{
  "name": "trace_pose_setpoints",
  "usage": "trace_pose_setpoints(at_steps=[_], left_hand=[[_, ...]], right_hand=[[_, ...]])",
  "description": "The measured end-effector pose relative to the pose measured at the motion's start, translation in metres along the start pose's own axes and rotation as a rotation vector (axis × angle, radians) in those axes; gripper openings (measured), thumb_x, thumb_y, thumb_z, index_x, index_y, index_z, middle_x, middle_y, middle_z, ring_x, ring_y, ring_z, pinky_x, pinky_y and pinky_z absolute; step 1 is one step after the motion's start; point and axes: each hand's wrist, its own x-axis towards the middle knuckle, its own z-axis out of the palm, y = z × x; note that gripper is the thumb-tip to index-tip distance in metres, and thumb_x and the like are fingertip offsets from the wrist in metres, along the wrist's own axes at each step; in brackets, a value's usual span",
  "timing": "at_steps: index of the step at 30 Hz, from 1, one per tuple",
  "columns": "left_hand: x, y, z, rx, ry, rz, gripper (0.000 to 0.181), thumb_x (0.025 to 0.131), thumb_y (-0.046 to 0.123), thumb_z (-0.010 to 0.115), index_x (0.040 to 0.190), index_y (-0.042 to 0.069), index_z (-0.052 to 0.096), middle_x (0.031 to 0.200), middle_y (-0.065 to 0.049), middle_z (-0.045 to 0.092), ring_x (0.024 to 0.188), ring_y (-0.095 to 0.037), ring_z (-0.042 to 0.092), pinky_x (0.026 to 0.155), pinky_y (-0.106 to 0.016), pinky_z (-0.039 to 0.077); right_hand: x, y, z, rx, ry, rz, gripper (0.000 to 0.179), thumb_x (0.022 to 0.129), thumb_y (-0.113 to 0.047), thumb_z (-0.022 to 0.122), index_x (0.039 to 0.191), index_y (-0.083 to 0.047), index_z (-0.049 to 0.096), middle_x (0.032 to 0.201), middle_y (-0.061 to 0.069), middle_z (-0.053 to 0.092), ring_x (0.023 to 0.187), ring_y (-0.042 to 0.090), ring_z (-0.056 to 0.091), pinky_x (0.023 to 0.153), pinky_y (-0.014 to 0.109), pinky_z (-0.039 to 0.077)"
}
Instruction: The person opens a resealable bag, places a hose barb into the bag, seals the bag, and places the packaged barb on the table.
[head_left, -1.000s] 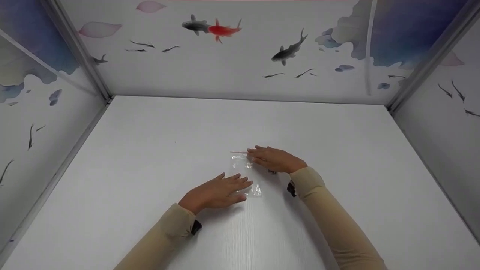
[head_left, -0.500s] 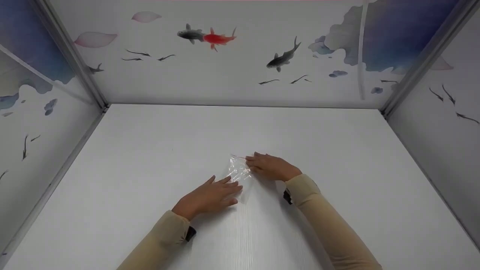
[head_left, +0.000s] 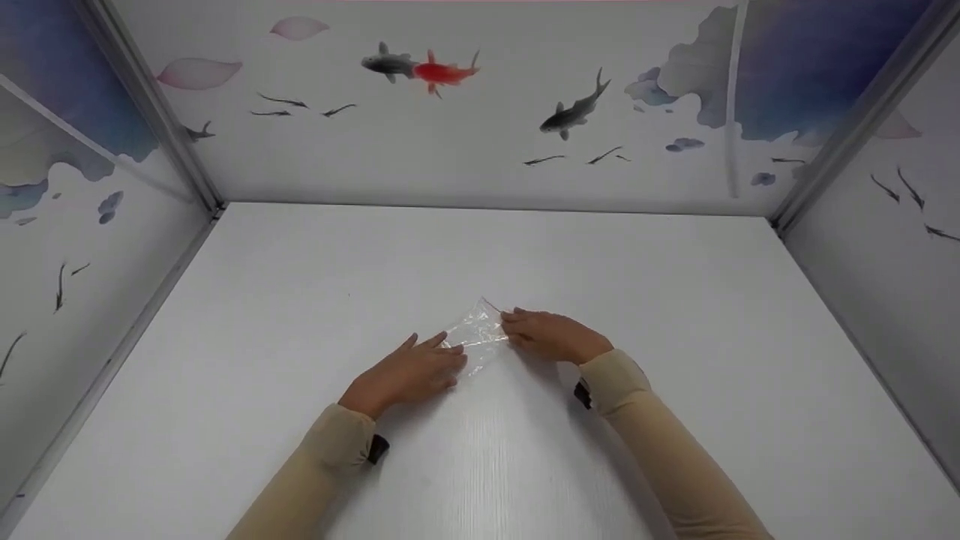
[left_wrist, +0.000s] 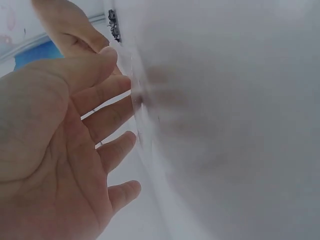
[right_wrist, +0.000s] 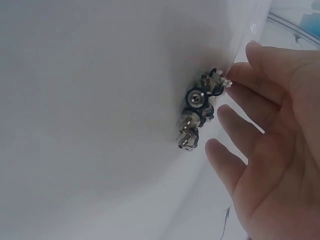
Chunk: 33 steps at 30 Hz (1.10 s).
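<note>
A clear plastic zip bag (head_left: 477,328) with a thin red line along one edge lies askew on the white table between both hands. Its left side is under the fingertips of my left hand (head_left: 405,376), whose fingers are extended and spread. My right hand (head_left: 559,335) touches the bag's right side near the red line, fingers together and lightly bent. Under the right palm, in the right wrist view, sits a cluster of small shiny metal parts with dark rings (right_wrist: 195,112). The head view hides this cluster behind the right hand; the left wrist view shows it as a dark clump (left_wrist: 114,26).
The white tabletop (head_left: 300,270) spreads around the hands. Panels printed with fish and petals, such as the back panel (head_left: 495,150), enclose it at the back and both sides, with grey metal posts (head_left: 184,150) at the corners.
The bag has turned from straight to slanted, its red edge now sloping down to the right. My left hand has shifted left with the bag's side. The metal parts have gone from the head view.
</note>
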Motion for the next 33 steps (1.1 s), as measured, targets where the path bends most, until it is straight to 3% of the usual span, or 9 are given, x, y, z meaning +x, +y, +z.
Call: trace_pose_setpoints(at_steps=[11,18,26,33], left_hand=[[0.005,-0.01,-0.005,-0.056,0.04,-0.07,0.041,0.099,0.03,0.052,0.139,0.02,0.054,0.149,0.006,0.043,0.147,-0.022,0.022,0.117,-0.052,0.014],[0.004,-0.015,-0.011,-0.071,0.061,-0.082,0.039,0.097,0.021,0.056,0.136,0.017,0.056,0.149,0.001,0.044,0.147,-0.026,0.022,0.117,-0.052,0.013],[0.006,-0.024,-0.013,-0.067,0.057,-0.086,0.039,0.097,0.018,0.055,0.136,0.016,0.056,0.15,-0.001,0.043,0.147,-0.027,0.022,0.117,-0.053,0.015],[0.005,-0.027,-0.01,-0.115,0.1,-0.084,0.038,0.097,0.011,0.055,0.135,0.014,0.057,0.148,-0.002,0.045,0.146,-0.025,0.023,0.118,-0.048,0.014]], right_hand=[[-0.014,-0.001,0.006,-0.014,0.035,-0.067,0.044,0.103,-0.024,0.045,0.144,-0.01,0.045,0.153,0.007,0.037,0.143,0.026,0.032,0.113,0.045,0.028],[-0.021,-0.005,0.011,-0.101,0.12,-0.174,0.038,0.101,-0.02,0.05,0.136,-0.006,0.054,0.147,0.011,0.046,0.137,0.028,0.041,0.109,0.045,0.035],[-0.028,-0.016,0.016,-0.114,0.112,-0.149,0.04,0.101,-0.022,0.05,0.138,-0.007,0.053,0.147,0.01,0.046,0.138,0.026,0.04,0.109,0.044,0.035],[-0.031,-0.02,0.02,-0.129,0.124,-0.16,0.037,0.101,-0.021,0.049,0.135,-0.007,0.055,0.145,0.011,0.048,0.137,0.026,0.042,0.109,0.045,0.035]])
